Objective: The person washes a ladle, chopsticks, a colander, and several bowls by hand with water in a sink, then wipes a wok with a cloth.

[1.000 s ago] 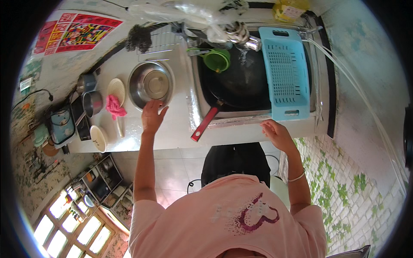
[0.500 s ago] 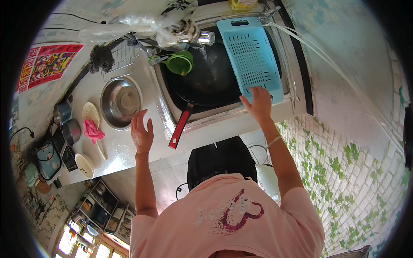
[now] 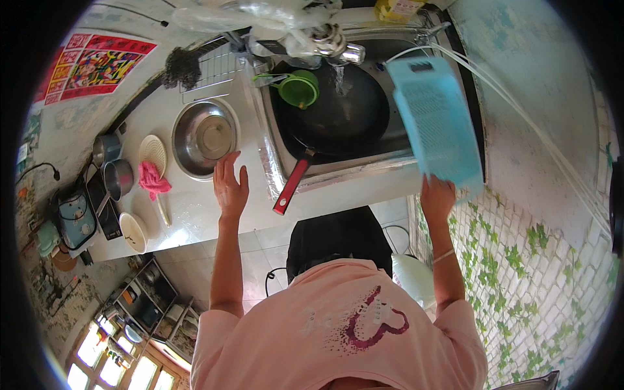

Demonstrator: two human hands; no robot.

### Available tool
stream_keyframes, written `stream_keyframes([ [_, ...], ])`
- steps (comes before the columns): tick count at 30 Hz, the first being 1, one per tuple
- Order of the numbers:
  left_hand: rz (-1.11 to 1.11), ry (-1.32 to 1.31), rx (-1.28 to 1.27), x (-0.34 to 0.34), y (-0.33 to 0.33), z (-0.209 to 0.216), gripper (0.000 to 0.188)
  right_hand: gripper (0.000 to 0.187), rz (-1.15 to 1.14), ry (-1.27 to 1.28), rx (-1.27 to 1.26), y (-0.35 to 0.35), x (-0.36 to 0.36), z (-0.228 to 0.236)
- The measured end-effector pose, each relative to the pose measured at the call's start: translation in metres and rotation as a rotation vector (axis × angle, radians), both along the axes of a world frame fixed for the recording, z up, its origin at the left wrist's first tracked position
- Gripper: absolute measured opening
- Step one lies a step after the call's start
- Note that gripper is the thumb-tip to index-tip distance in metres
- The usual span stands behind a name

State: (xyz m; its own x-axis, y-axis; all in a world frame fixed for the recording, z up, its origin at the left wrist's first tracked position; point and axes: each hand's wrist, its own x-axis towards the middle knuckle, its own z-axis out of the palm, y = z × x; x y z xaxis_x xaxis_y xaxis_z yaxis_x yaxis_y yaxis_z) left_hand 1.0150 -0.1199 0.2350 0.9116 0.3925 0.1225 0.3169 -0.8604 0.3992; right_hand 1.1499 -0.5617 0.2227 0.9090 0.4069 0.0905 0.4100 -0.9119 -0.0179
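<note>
My right hand [image 3: 438, 197] is closed on the near end of a light-blue plastic colander basket [image 3: 439, 127]. The basket, slotted and slightly blurred, is lifted and tilted over the right side of the sink [image 3: 404, 147]. My left hand [image 3: 231, 188] is open, fingers stretched, close to the near rim of a steel basin [image 3: 184, 144]; whether it touches I cannot tell. A dark wok [image 3: 354, 120] sits in the sink, its red handle [image 3: 292, 184] jutting toward me. Water runs from the faucet [image 3: 351, 53] into the wok, beside a green handled cup or strainer [image 3: 300, 88].
To the left, the counter holds a beige ladle-shaped strainer [image 3: 151, 149] with a pink cloth [image 3: 153, 179], a cream bowl [image 3: 134, 234] and small pots [image 3: 118, 179]. White hoses [image 3: 520, 117] run along the right wall. Plastic bags [image 3: 260, 19] hang by the faucet.
My right hand has gripped the blue basket and lifted it off the sink, shifting it right and toward me. The wok is more exposed. My left hand stays open by the basin.
</note>
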Motion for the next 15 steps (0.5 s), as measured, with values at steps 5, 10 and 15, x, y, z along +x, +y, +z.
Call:
stream_keyframes([
  [5, 0.043, -0.075, 0.073, 0.004, 0.034, -0.012, 0.029, 0.021, -0.215, 0.050, -0.252, -0.053, -0.042, -0.018],
  [10, 0.011, -0.064, -0.003, 0.010, 0.047, -0.017, 0.022, 0.029, -0.234, -0.006, -0.119, -0.049, -0.031, -0.036],
  [15, -0.055, -0.165, -0.091, 0.039, 0.011, 0.001, 0.026, 0.034, -0.270, 0.202, -0.056, -0.051, -0.013, -0.020],
])
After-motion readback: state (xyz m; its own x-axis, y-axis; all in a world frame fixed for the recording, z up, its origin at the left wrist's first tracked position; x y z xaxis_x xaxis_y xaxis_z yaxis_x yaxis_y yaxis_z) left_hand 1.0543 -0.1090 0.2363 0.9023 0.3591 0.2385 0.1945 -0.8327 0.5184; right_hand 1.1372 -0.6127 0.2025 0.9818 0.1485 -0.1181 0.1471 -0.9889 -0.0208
